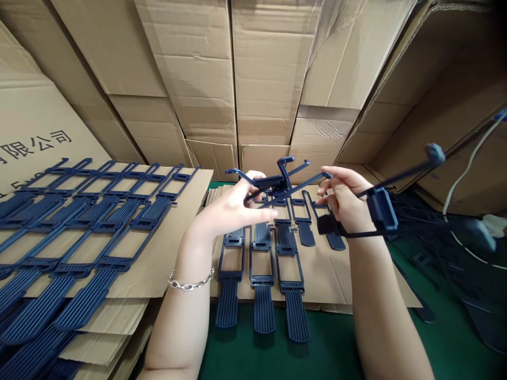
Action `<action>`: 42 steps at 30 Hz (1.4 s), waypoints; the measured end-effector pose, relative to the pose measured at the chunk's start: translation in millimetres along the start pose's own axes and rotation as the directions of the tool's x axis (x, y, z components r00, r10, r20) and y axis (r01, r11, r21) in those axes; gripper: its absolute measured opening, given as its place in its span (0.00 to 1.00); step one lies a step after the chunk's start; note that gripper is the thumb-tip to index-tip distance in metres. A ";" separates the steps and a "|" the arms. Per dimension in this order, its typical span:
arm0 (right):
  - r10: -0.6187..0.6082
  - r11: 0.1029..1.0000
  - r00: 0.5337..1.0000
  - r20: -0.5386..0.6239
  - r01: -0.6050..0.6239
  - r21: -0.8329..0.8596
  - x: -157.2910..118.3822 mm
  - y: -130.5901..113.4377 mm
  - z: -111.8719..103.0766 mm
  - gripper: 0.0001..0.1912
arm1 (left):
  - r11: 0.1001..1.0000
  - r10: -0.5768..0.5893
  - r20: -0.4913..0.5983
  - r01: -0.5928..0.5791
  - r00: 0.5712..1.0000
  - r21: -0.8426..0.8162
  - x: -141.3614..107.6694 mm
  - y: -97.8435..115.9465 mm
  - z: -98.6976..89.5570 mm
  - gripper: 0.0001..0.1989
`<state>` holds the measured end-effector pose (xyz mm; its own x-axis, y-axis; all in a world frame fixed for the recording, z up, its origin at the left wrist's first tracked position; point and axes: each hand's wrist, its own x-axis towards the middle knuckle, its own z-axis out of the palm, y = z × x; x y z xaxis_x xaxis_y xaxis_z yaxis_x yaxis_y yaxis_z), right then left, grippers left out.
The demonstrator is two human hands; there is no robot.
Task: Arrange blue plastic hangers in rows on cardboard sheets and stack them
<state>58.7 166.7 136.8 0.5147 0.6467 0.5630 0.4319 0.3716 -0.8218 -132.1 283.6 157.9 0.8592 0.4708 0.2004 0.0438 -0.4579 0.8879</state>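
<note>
In the middle, my left hand [232, 208] is closed on a dark blue plastic frame with hooked arms [273, 183], its thumb beneath and fingers behind. My right hand [350, 198] is closed round a second hooked plastic frame [383, 208], which sticks out to the right past the wrist. The right fingertips also meet the end of one arm of the first frame. Below both hands, several flat blue plastic pieces with ribbed tongues [264, 311] lie in rows on a cardboard sheet [325, 279]. Part of the back row is hidden behind my left hand.
To the left, more ribbed blue pieces [134, 224] lie in rows on stacked cardboard [174, 253]. Cardboard boxes [273, 68] form a wall behind. Loose dark parts [431, 264] and a white cable [455, 184] are on the right, over a green surface [328, 348].
</note>
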 end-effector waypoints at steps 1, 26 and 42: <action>0.058 0.997 0.997 0.054 -0.061 0.048 -0.2 -0.1 -0.1 0.13 | 0.997 0.009 0.047 -0.006 0.999 -0.077 -1.3 2.0 -0.1 0.28; 0.232 0.965 0.945 -0.229 -0.253 -0.065 7.5 6.1 -13.4 0.24 | 0.895 -0.021 0.239 0.125 0.971 -0.428 9.5 -3.9 12.9 0.19; 0.319 0.921 0.915 0.246 -0.361 0.149 -7.9 -13.8 21.3 0.33 | 0.616 -0.038 0.057 0.069 0.998 -0.784 24.0 -7.8 32.5 0.25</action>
<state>32.9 170.7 141.8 0.4268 0.8742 0.2315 0.1014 0.2080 -0.9728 -95.2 273.9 142.4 0.8845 0.4443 0.1422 -0.3140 0.3416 0.8858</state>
